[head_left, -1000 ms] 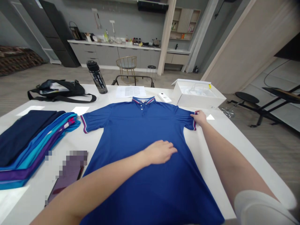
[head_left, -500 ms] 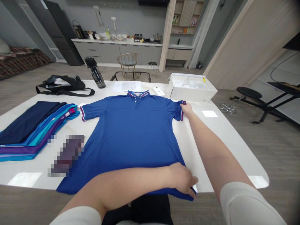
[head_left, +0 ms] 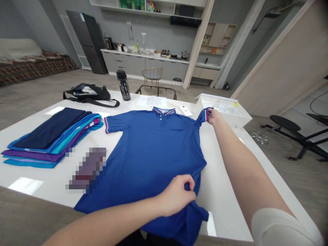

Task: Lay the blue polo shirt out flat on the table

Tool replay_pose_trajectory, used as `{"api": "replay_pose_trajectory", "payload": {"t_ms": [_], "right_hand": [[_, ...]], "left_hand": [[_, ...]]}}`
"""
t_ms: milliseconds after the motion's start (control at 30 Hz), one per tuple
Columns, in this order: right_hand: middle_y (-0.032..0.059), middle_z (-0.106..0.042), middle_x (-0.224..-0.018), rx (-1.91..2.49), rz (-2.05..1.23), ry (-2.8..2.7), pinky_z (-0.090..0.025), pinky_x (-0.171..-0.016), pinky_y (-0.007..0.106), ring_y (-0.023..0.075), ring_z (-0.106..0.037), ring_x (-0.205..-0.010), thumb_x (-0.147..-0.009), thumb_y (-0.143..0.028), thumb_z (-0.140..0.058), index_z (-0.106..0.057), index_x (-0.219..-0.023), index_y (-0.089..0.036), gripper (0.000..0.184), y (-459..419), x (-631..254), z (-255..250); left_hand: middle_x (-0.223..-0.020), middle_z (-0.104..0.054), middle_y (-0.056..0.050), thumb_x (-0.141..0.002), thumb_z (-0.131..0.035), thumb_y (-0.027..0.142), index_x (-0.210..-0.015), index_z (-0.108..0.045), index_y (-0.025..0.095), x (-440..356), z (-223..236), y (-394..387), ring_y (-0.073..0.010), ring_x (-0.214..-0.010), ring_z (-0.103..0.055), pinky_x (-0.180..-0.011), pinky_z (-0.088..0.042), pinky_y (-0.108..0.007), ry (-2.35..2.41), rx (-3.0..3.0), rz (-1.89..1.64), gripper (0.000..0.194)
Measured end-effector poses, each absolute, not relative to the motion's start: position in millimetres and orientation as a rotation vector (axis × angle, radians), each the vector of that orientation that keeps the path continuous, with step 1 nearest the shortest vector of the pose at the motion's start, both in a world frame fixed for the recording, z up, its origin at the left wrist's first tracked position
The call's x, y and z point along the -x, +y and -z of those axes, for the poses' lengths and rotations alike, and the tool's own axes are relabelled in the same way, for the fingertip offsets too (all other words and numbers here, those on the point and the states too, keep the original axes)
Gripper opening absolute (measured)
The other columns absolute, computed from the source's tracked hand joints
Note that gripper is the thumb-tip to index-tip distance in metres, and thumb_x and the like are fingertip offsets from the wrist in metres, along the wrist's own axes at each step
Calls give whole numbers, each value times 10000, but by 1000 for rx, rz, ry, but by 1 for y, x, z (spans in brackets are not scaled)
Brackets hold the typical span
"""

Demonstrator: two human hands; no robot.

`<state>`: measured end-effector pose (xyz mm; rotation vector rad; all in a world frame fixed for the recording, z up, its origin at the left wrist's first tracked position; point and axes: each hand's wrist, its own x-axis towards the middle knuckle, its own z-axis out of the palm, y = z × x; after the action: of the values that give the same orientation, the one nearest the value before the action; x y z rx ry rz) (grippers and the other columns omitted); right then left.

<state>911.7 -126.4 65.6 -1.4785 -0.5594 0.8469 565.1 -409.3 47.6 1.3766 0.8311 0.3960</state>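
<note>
A blue polo shirt (head_left: 159, 150) lies front up on the white table, its collar towards the far side and its hem over the near edge. My left hand (head_left: 179, 195) pinches the shirt's side near the lower right, lifting the cloth into folds. Further away, my right hand (head_left: 214, 116) grips the cuff of the sleeve on the right, which is raised and bunched. The other sleeve (head_left: 115, 123), with its red and white striped cuff, lies flat.
Left of the shirt is a stack of folded clothes (head_left: 51, 135), with a pixelated flat object (head_left: 88, 169) nearer me. Along the far side are a black bag (head_left: 89, 92), a bottle (head_left: 123, 85), papers (head_left: 151, 101), a small white device (head_left: 185, 111) and a white box (head_left: 222, 109).
My left hand has moved from the hem corner up along the shirt's side, gathering the cloth. The right hand has lifted the sleeve cuff. The view has tilted and shifted.
</note>
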Motion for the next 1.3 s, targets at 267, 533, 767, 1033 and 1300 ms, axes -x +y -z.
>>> {"api": "replay_pose_trajectory", "payload": {"t_ms": [267, 533, 767, 1033, 1300], "right_hand": [[-61, -455, -557, 1549, -880, -639, -501, -479, 178, 103, -483, -486, -944, -163, -550, -514, -823, -211, 135, -30, -770, -64], [-18, -566, -608, 1737, -879, -912, -493, -415, 186, 110, -538, -485, -953, -234, -558, -629, -896, -173, 110, -8, -671, 35], [96, -682, -1249, 1757, -648, -1208, -549, -994, 348, 178, -672, -1097, -961, -241, -509, -623, -1273, -181, 338, -26, -697, 40], [154, -420, -1590, 1949, -294, -1681, -140, -1235, 602, 319, -329, -1495, -997, -430, -518, -560, -1412, -190, 481, -97, -707, 50], [178, -578, -1419, 1896, -222, -1613, -303, -1206, 378, 258, -470, -1381, -1002, -381, -487, -593, -1347, -109, 452, -129, -723, 42]], "left_hand": [[-867, -622, -7, -500, -514, 90, -999, -724, 228, -457, 0, -411, -169, -763, -576, -651, -444, -264, 975, -724, -413, 559], [-1051, -744, 6, -658, -762, 292, -964, -807, 292, -413, 52, -434, -235, -1025, -661, -975, -467, -319, 836, -1202, -255, 310], [-1126, -770, 6, -679, -807, 389, -1077, -795, 299, -415, 62, -441, -251, -1086, -686, -1018, -451, -323, 740, -1286, -233, 408], [-1254, -711, 35, -620, -654, 76, -1164, -758, 339, -415, 41, -460, -238, -1175, -614, -1107, -404, -371, 916, -1289, -113, 613], [-1077, -759, -34, -646, -664, 172, -1101, -791, 250, -418, 25, -488, -248, -990, -696, -935, -531, -401, 755, -958, -245, 478]]}}
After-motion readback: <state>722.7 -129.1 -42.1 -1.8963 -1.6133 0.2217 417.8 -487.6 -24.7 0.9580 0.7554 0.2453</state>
